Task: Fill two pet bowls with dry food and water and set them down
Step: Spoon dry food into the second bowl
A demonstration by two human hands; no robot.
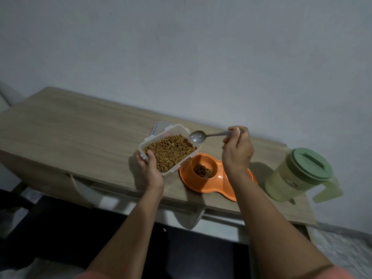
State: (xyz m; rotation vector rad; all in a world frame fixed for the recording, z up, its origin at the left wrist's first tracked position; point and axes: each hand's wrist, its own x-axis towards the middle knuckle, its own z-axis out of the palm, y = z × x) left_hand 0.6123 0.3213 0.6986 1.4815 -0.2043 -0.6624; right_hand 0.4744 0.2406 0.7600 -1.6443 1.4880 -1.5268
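Gripping the tub (170, 151) left-handed (148, 168) and pinching an empty spoon (198, 136) right-handed (237, 150), I judge one bowl (204, 170) part-filled; the lower-right jug (298, 176) looks untouched.

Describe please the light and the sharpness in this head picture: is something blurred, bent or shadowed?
Head view: dim, flat, grainy light; soft shadows lie on the table beside the pitcher and under the food container; the wide lens tilts and bends the table's edges; the spoon and orange bowl are fairly sharp, the lower corners smeared.
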